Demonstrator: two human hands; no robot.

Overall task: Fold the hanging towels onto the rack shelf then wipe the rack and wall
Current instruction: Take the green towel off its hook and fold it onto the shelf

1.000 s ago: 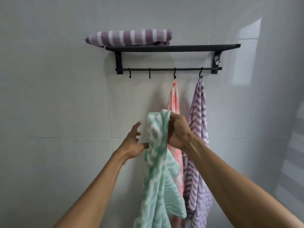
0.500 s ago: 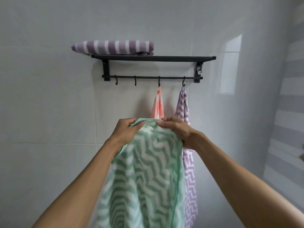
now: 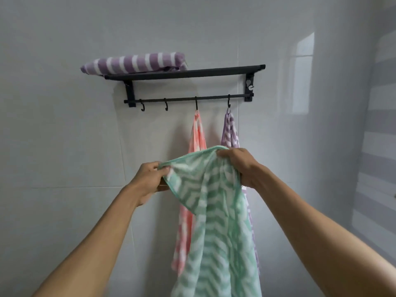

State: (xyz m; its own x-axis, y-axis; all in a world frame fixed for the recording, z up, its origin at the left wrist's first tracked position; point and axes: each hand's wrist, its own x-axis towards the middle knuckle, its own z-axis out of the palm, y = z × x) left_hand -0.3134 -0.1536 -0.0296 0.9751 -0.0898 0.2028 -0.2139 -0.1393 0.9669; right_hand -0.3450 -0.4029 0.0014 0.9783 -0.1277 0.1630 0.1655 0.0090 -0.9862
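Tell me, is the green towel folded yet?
Not yet: the green towel hangs loose, gripped along its top edge by the left hand and right hand.

Soft, dim daylight; window glare on the wall [image 3: 304,73]; wide-angle edge bending.

The green towel [image 3: 216,221] runs off the bottom edge; its lower end is not visible. It covers the middle of the pink towel [image 3: 197,133] and most of the purple hanging towel [image 3: 230,131]. The fingertips of the left hand [image 3: 147,179] and right hand [image 3: 240,166] are buried in green cloth. Both forearms are cut by the bottom edge. The rack shelf [image 3: 184,72] hides the underside of the folded striped towel [image 3: 135,63]. The small fitting [image 3: 249,85] on the right bracket is too small to identify.
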